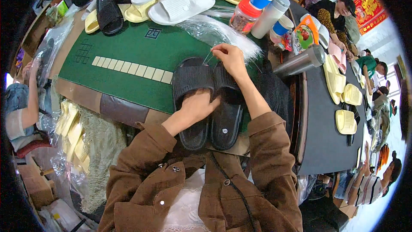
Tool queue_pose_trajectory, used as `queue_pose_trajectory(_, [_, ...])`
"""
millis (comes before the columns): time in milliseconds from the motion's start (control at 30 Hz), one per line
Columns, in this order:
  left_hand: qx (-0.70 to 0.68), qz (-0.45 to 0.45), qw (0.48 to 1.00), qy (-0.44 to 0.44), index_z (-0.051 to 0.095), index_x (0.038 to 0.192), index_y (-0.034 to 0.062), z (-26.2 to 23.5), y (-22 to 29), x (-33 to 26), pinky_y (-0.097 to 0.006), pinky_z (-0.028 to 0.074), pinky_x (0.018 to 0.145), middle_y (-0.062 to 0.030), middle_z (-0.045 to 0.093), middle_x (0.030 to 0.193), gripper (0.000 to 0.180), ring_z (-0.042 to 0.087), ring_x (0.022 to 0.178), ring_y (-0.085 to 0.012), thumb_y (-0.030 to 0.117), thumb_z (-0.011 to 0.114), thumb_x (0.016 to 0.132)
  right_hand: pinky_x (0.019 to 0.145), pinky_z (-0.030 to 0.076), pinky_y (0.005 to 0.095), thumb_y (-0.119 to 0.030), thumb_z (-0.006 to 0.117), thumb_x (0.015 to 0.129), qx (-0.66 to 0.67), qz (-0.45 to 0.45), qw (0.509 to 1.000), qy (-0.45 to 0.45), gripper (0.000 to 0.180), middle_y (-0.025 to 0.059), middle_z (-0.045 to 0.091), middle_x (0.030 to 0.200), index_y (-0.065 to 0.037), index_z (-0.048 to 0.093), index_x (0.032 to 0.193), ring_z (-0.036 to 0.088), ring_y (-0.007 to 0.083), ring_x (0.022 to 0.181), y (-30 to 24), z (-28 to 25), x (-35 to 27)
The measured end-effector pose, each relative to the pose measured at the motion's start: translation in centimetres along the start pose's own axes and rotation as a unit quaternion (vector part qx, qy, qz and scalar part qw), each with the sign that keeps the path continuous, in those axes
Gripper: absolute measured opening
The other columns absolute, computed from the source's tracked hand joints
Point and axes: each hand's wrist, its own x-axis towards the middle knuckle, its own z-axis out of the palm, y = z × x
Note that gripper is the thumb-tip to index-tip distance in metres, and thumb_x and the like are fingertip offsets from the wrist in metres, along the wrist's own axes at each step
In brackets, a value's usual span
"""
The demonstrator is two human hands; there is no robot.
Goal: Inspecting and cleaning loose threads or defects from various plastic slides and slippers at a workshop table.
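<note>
- Green felt table: lies under both hands and runs away from the person.
- Clear plastic bag: crumpled on the felt just beyond the right hand.
- Pair of black slide sandals: side by side and touching, at the table's near edge. Long axes run toward and away from the person, toe straps at the far end, heels nearest the body.
- Left hand: palm down, pressed on the footbeds where the two sandals meet, fingers spread a little, not gripping.
- Right hand: over the far strap end, fingertips pinched shut on a thin strand.
- Strand slants down from the pinch to the left sandal's strap.
- Hands apart, left nearer the body.
</note>
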Motion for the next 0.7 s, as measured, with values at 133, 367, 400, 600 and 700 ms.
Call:
queue_pose_trajectory(133, [0.033,0.123,0.988,0.083,0.049,0.115,-0.009,-0.3,-1.2,-2.3,-0.047,0.047,0.085,-0.029,0.057,0.107,0.056,0.057,0.099,-0.0424,0.039,0.056,0.088,0.064,0.046,0.0223,-0.01,0.063,0.084,0.073,-0.017,0.997,0.026,0.014,0.0036,0.067,0.077,-0.001,0.069,0.093,0.059,0.0079,0.068,-0.7,-0.6,-1.7])
queue_pose_trajectory(367, [-0.095,0.207,0.955,0.191,0.062,0.107,0.0006,-6.4,1.1,-3.7,-0.036,0.052,0.076,-0.0156,0.063,0.102,0.027,0.065,0.085,-0.0274,0.016,0.062,0.084,0.062,0.048,0.0242,-0.008,0.064,0.083,0.178,-0.042,0.982,0.036,0.011,0.0027,0.067,0.076,-0.002,0.068,0.092,0.06,0.0075,0.069,-2.1,-0.6,-3.8])
queue_pose_trajectory(400, [-0.136,0.178,0.954,0.196,0.062,0.108,0.0007,-7.1,1.2,-2.5,-0.036,0.051,0.075,-0.016,0.063,0.102,0.027,0.064,0.083,-0.0275,0.015,0.061,0.085,0.062,0.048,0.0242,-0.008,0.064,0.083,0.178,-0.044,0.982,0.037,0.011,0.0027,0.067,0.076,-0.002,0.068,0.092,0.06,0.0075,0.069,-2.0,-0.2,-3.9])
queue_pose_trajectory(600, [-0.118,0.155,0.965,0.176,0.059,0.113,0.0016,-5.1,-2.5,7.2,-0.032,0.05,0.064,-0.0131,0.065,0.083,0.026,0.06,0.066,-0.0195,0.009,0.056,0.087,0.061,0.049,0.0243,-0.004,0.063,0.083,0.175,-0.028,0.982,0.07,0.009,0.003,0.066,0.075,-0.001,0.064,0.092,0.061,0.0082,0.07,-2.5,0.5,-4.8])
queue_pose_trajectory(700, [-0.165,0.158,0.957,0.178,0.062,0.099,0.0,-3.7,-2.1,8.3,-0.029,0.047,0.06,-0.0088,0.063,0.071,0.017,0.056,0.06,-0.0157,0.011,0.055,0.089,0.058,0.048,0.0231,-0.005,0.062,0.085,0.217,0.007,0.972,0.084,0.008,0.0033,0.065,0.078,-0.001,0.062,0.092,0.061,0.0084,0.071,-2.4,0.6,-4.9])
